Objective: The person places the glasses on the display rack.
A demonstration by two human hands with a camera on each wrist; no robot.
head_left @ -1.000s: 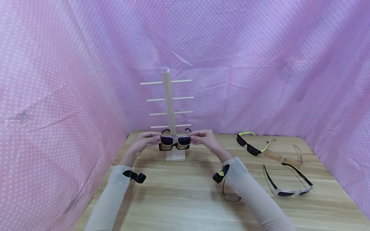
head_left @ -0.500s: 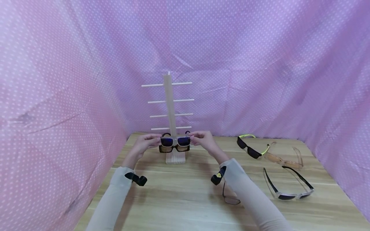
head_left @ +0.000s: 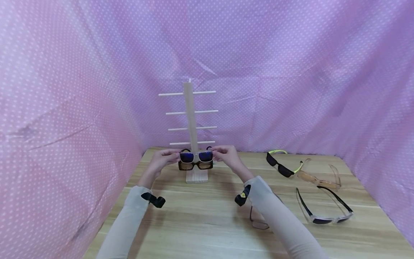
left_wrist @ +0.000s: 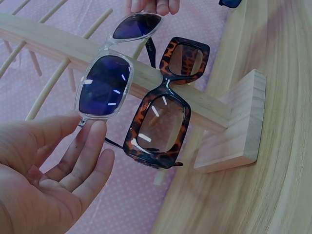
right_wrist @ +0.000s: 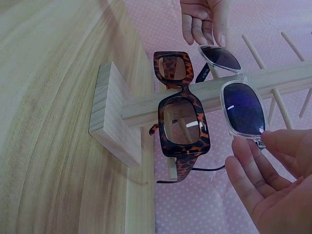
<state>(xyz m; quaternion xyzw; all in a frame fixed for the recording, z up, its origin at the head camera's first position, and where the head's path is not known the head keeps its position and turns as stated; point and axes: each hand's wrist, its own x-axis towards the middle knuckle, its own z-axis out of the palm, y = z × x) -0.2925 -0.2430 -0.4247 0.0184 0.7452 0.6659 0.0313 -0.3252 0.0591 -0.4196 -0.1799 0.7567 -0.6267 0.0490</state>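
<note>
A pair of clear-framed sunglasses (head_left: 205,157) with dark blue lenses is held level in front of the wooden stand's post (head_left: 190,115). My left hand (head_left: 161,161) pinches one outer corner of the frame between thumb and fingers, seen close up in the left wrist view. At the opposite corner my right hand (right_wrist: 278,180) grips it the same way. Dark temple arms reach back past the post. Just below, tortoiseshell sunglasses (left_wrist: 161,124) with brown lenses sit on the stand's lowest peg, above the base (head_left: 196,176). Neither hand touches them.
Several bare pegs cross the post higher up. To the right lie black sunglasses (head_left: 284,170) with neon yellow arms, amber glasses (head_left: 307,176) and another clear-framed pair (head_left: 323,221). Thin-framed glasses (head_left: 260,225) are partly hidden by my right forearm. A pink dotted cloth (head_left: 258,54) surrounds the table.
Both hands keep their pinch on the clear-framed sunglasses, which stay almost in place before the post. My right wrist has drawn slightly inward, and the head view has shifted a little.
</note>
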